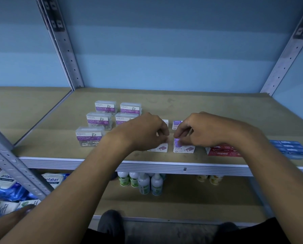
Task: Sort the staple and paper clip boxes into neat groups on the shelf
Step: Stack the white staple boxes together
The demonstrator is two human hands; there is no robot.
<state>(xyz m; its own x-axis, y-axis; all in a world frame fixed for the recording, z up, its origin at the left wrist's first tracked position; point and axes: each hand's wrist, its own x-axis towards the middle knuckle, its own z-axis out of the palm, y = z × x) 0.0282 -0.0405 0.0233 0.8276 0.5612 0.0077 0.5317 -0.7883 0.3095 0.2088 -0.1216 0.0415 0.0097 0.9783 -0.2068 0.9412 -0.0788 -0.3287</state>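
Note:
Several clear paper clip boxes (pixel 90 136) with purple labels stand grouped at the left of the shelf (pixel 182 103). Small white-and-purple staple boxes stand in the middle in two rows. My left hand (pixel 143 131) pinches the top of the front left staple box (pixel 158 147). My right hand (pixel 205 129) pinches the top of the front right staple box (pixel 183 148). Behind them, one more staple box (pixel 176 124) shows between my hands, and another is mostly hidden behind my left hand. Red staple boxes (pixel 222 152) and blue staple boxes (pixel 289 148) lie flat at the right.
Metal uprights (pixel 64 44) frame the shelf on both sides. A metal lip (pixel 164 167) runs along the front edge. On the shelf below stand small bottles (pixel 143 182); packets (pixel 52 178) lie at the lower left.

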